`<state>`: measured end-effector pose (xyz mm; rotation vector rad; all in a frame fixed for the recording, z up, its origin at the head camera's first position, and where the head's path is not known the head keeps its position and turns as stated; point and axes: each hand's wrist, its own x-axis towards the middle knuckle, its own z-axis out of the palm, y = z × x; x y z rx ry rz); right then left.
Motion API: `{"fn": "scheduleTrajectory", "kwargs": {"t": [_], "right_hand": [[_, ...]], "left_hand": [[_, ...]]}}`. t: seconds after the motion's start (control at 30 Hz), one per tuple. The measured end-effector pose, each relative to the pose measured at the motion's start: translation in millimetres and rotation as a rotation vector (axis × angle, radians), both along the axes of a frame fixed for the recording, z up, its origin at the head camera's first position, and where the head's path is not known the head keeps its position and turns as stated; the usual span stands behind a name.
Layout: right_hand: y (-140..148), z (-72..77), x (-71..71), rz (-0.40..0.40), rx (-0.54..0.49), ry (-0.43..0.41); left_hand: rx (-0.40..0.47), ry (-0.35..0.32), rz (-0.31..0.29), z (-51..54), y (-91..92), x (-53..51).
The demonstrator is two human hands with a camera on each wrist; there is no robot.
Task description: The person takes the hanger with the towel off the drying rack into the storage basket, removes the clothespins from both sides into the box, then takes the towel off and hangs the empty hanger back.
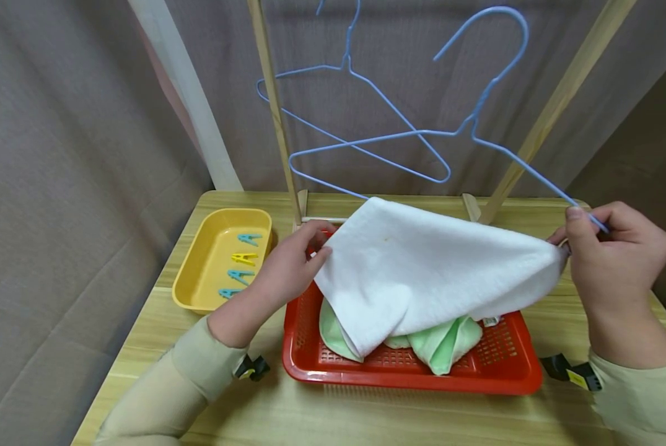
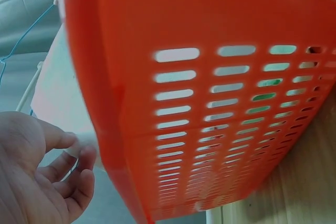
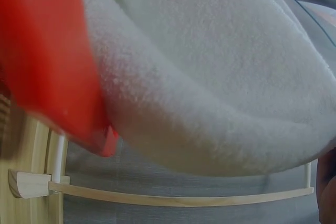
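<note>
A white towel (image 1: 422, 260) is stretched between my two hands above a red basket (image 1: 411, 383). At its left edge, my left hand (image 1: 288, 263) pinches the cloth between thumb and fingers; the left wrist view shows that hand (image 2: 47, 169) just outside the basket's wall. My right hand (image 1: 617, 254) holds the right end of a blue wire hanger (image 1: 483, 99) together with the towel's right end. Part of the hanger's bottom bar is hidden behind the towel. Light green cloths (image 1: 444, 347) lie in the basket below.
A yellow tray (image 1: 199, 272) with several clothespins (image 1: 245, 258) stands to the left. Behind the basket rises a wooden rack with a left post (image 1: 274, 99) and a right post (image 1: 561, 105). A second blue hanger (image 1: 385, 99) hangs there.
</note>
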<state>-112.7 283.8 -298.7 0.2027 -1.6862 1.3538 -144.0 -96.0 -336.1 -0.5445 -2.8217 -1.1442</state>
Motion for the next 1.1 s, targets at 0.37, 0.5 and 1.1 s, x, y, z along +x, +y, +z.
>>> {"fn": "scheduleTrajectory", "kwargs": {"t": [0.37, 0.5, 1.1], "right_hand": [[2, -0.8, -0.6, 0.010, 0.004, -0.020], [3, -1.1, -0.8, 0.011, 0.014, -0.027], [6, -0.4, -0.6, 0.008, -0.014, -0.031]], "left_hand": [[-0.020, -0.045, 0.009, -4.7, 0.7, -0.6], [-0.014, -0.066, 0.010, -6.5, 0.9, -0.6], [-0.076, -0.156, 0.010, -14.4, 0.7, -1.0]]}}
